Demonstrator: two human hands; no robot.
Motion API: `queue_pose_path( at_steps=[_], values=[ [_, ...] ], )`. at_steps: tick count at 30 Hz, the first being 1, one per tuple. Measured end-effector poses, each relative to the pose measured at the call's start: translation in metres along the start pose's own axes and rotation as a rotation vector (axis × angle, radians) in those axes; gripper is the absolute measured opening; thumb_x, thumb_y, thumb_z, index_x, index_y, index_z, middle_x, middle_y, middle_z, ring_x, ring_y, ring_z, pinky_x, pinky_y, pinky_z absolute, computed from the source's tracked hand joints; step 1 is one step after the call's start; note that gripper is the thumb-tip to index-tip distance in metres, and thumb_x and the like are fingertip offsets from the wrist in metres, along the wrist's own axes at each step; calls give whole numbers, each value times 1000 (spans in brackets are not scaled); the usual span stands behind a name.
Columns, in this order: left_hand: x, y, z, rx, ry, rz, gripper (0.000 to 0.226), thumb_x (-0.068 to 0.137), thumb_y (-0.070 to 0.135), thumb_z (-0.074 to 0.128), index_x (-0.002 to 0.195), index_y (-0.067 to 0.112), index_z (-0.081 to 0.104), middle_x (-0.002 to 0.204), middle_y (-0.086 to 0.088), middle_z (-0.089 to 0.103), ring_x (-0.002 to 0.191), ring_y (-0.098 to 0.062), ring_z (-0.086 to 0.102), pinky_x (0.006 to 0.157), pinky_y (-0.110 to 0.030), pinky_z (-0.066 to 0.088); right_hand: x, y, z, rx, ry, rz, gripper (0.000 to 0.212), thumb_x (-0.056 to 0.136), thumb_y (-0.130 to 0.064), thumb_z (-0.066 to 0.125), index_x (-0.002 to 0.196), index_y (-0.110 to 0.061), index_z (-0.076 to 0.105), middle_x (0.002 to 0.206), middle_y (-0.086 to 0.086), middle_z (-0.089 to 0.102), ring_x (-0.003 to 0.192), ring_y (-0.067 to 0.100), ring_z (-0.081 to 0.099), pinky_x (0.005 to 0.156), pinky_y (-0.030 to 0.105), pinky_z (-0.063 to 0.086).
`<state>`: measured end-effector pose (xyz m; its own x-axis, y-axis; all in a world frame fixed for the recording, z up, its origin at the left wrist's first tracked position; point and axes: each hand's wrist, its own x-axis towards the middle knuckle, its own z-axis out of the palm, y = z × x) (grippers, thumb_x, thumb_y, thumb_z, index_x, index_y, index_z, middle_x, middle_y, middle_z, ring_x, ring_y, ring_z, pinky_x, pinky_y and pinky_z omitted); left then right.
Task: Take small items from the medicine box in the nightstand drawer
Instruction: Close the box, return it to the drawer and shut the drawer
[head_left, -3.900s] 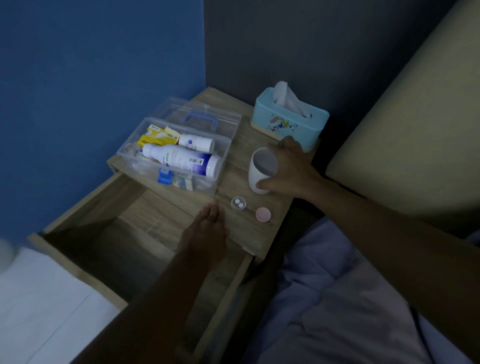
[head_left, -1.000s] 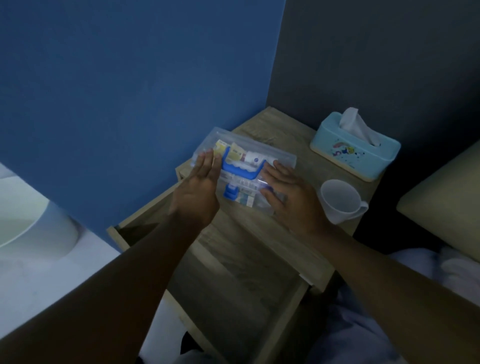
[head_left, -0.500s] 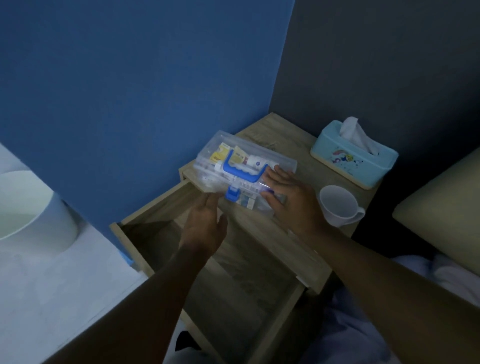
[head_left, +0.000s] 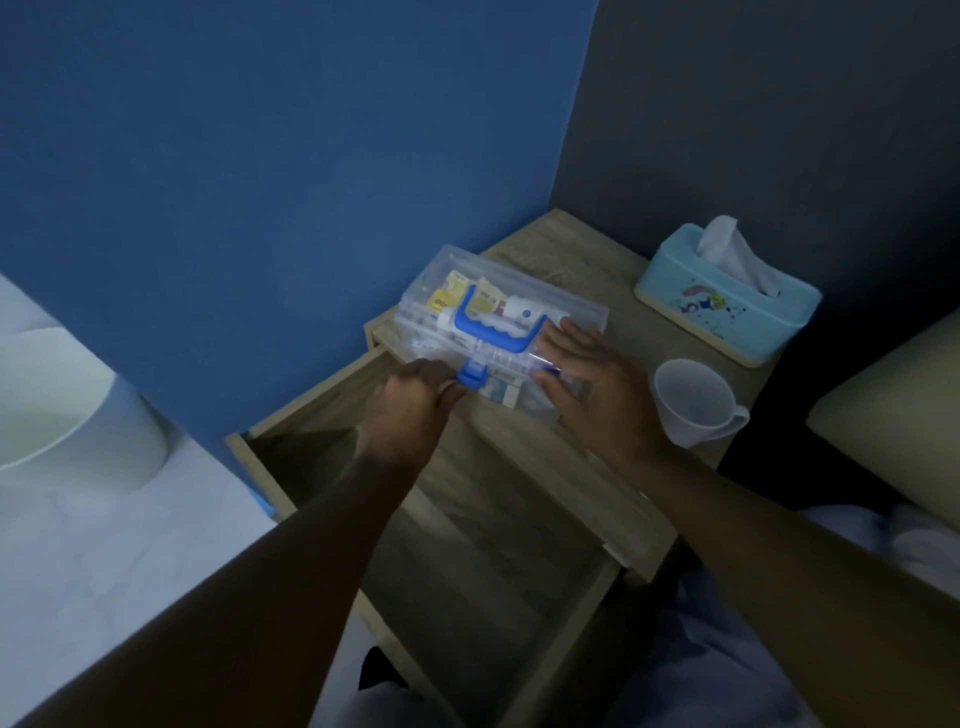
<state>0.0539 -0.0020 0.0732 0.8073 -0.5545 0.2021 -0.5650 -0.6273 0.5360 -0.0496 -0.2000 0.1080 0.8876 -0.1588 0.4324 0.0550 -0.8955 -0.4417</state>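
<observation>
Dim blue and grey walls meet behind a wooden nightstand (head_left: 524, 457), whose top carries the clear plastic medicine box (head_left: 498, 322) near its left edge, lid down. At the box's front edge the left hand (head_left: 410, 410) is curled, its fingertips (head_left: 451, 387) closed on the small blue latch (head_left: 472, 375) — pinching it from the left side. The right hand (head_left: 597, 389) lies flat and spread over the right end of the box, palm down, fingers reaching onto the lid beside the blue carrying handle (head_left: 496, 325); it presses rather than grips. Through the clear lid show a yellow carton (head_left: 445, 297) and a white bottle (head_left: 524, 312), lying on their sides under the handle; smaller packets at the front wall are too blurred to name.

Just right of the right hand stands a white cup (head_left: 693, 402), upright, its handle turned to the right, apart from the box. Behind it, toward the grey wall, sits a light-blue tissue box (head_left: 727, 301) with a white tissue (head_left: 732, 252) sticking up from its slot.

Below the tabletop the nightstand drawer (head_left: 467, 561) is pulled out toward the camera, its wooden floor bare in the dark — both forearms reach across it. Pale bedding (head_left: 727, 649) lies at the lower right, and a white rounded object (head_left: 67, 415) stands on the floor at the left.
</observation>
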Motion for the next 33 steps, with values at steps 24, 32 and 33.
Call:
queue_pose_path(
  at_steps=[24, 32, 33],
  values=[
    [11, 22, 2, -910, 159, -392, 23, 82, 24, 76, 93, 5, 68, 84, -10, 76, 76, -22, 76, 73, -42, 64, 1, -1, -3, 46, -4, 45, 36, 92, -14, 70, 126, -2, 65, 136, 13, 63, 135, 23, 52, 116, 45, 39],
    [-9, 24, 14, -706, 217, -218, 16, 88, 23, 69, 104, 20, 70, 92, 5, 74, 84, -8, 73, 79, -41, 62, 2, -3, -3, 32, -39, 62, 37, 93, -16, 68, 128, -3, 63, 138, 13, 61, 137, 22, 50, 115, 48, 39],
    [-8, 25, 15, -675, 218, -227, 17, 89, 25, 68, 105, 24, 69, 93, 7, 74, 86, -7, 72, 83, -42, 61, 2, -3, -3, 36, -38, 63, 37, 93, -16, 68, 128, -3, 63, 138, 13, 61, 137, 22, 50, 115, 48, 39]
  ],
)
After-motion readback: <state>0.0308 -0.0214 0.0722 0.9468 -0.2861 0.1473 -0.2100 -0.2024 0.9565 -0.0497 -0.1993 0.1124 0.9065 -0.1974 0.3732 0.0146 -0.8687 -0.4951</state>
